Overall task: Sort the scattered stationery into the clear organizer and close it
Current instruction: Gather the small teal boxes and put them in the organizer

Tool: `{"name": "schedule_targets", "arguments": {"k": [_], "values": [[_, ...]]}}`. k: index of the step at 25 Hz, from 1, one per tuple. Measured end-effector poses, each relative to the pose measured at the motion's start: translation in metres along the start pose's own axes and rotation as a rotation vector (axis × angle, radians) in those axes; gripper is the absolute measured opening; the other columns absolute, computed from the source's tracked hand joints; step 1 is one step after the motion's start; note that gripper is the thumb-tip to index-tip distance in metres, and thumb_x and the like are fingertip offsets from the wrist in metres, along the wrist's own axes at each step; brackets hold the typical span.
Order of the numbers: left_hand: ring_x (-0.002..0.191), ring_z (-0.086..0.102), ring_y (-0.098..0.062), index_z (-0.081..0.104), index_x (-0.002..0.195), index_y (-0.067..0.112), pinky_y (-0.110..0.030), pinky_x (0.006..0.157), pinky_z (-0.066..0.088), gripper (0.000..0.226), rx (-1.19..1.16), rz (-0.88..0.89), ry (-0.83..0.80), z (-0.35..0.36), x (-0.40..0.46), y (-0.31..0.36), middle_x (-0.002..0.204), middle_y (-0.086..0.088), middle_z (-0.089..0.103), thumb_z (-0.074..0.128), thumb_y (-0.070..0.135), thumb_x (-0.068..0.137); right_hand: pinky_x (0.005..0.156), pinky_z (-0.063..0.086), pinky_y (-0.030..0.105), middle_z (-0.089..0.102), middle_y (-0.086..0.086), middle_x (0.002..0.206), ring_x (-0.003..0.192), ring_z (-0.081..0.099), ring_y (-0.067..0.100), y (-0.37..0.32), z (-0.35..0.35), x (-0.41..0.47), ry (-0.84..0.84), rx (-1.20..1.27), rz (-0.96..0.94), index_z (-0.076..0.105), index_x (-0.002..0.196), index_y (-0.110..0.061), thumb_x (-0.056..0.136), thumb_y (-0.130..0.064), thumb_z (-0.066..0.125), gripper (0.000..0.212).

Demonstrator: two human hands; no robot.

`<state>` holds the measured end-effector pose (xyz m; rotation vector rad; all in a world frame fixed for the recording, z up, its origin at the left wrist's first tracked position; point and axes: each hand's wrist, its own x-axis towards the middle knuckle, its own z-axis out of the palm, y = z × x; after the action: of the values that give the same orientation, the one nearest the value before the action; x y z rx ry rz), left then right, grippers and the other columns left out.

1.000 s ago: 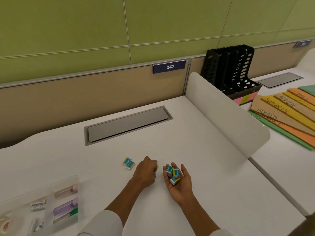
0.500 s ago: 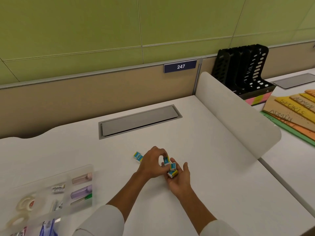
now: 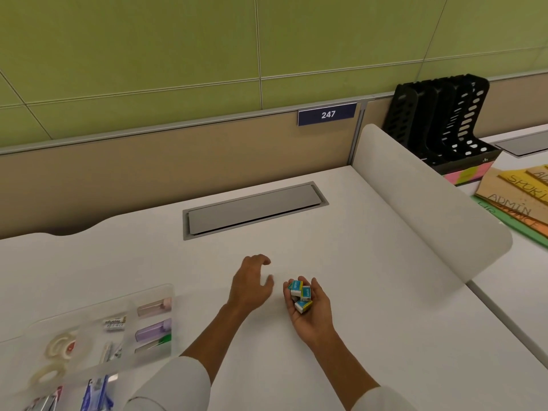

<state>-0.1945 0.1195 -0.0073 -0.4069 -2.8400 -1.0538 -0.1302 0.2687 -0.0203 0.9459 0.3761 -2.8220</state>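
A white desk (image 3: 370, 307) is being viewed from above, with two bare hands reaching forward over it. Several small blue-and-yellow boxes (image 3: 301, 293) are being cradled in the right hand (image 3: 308, 310), which is being held palm up with its fingers loosely curled around the pile, not clamped on it. The left hand (image 3: 250, 284) is being held palm down just above the desk, fingers bent and spread; whether anything is being covered or gripped beneath it cannot be told. The two hands are near each other but apart.

The clear organizer (image 3: 89, 336) is being seen at the lower left, well apart from the hands, lid not closed. Tape rolls (image 3: 60, 348), small cases in pink and purple (image 3: 154, 320) and other items are being held in its compartments.

A spill is being risked: the boxes are being stacked loosely in an open palm, and a tilt of the wrist on the way across to the organizer could let one slide off. Adding another box to the pile would probably be making this worse.

Nothing is being seen on the bare desk between the hands and the organizer. A grey cable hatch (image 3: 255, 207) is lying flush farther back. A curved white divider (image 3: 430, 203) is standing to the right, with black file racks (image 3: 444, 120) and labelled folders (image 3: 519, 197) beyond it.
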Motion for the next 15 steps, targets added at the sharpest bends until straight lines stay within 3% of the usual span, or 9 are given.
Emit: {"name": "schedule_targets", "arguments": {"k": [3, 6, 11, 15], "values": [[0.123, 0.046, -0.024, 0.047, 0.134, 0.015, -0.032, 0.096, 0.045, 0.057, 0.262, -0.037, -0.197, -0.004, 0.004, -0.023, 0.138, -0.003, 0.048, 0.058, -0.001, 0.081, 0.078, 0.062, 0.041, 0.067, 0.020, 0.105, 0.100, 0.066, 0.034, 0.001, -0.001, 0.004, -0.017, 0.012, 0.022, 0.068, 0.099, -0.001, 0.097, -0.030, 0.060, 0.030], [0.134, 0.034, -0.024, 0.036, 0.145, 0.017, -0.035, 0.104, 0.040, 0.069, 0.503, 0.096, -0.411, -0.002, 0.009, -0.038, 0.152, 0.001, 0.035, 0.052, -0.006, 0.082, 0.080, 0.061, 0.040, 0.067, 0.020, 0.107, 0.099, 0.067, 0.034, 0.000, -0.002, 0.010, -0.016, 0.015, 0.022, 0.068, 0.101, -0.002, 0.095, -0.033, 0.061, 0.033], [0.127, 0.046, -0.025, 0.042, 0.142, 0.019, -0.031, 0.105, 0.039, 0.054, 0.402, 0.000, -0.382, 0.001, 0.009, -0.040, 0.141, -0.007, 0.047, 0.053, 0.004, 0.091, 0.084, 0.060, 0.043, 0.068, 0.022, 0.108, 0.103, 0.067, 0.035, -0.001, -0.006, 0.011, -0.027, 0.037, 0.019, 0.068, 0.107, 0.000, 0.092, -0.042, 0.064, 0.044], [0.116, 0.055, -0.021, 0.045, 0.137, 0.023, -0.028, 0.097, 0.045, 0.060, 0.276, -0.072, -0.306, 0.001, 0.001, -0.029, 0.131, -0.005, 0.054, 0.069, 0.018, 0.082, 0.087, 0.059, 0.045, 0.068, 0.022, 0.108, 0.103, 0.067, 0.037, -0.002, -0.008, 0.011, -0.032, 0.036, 0.013, 0.071, 0.105, 0.000, 0.092, -0.045, 0.063, 0.048]]}}
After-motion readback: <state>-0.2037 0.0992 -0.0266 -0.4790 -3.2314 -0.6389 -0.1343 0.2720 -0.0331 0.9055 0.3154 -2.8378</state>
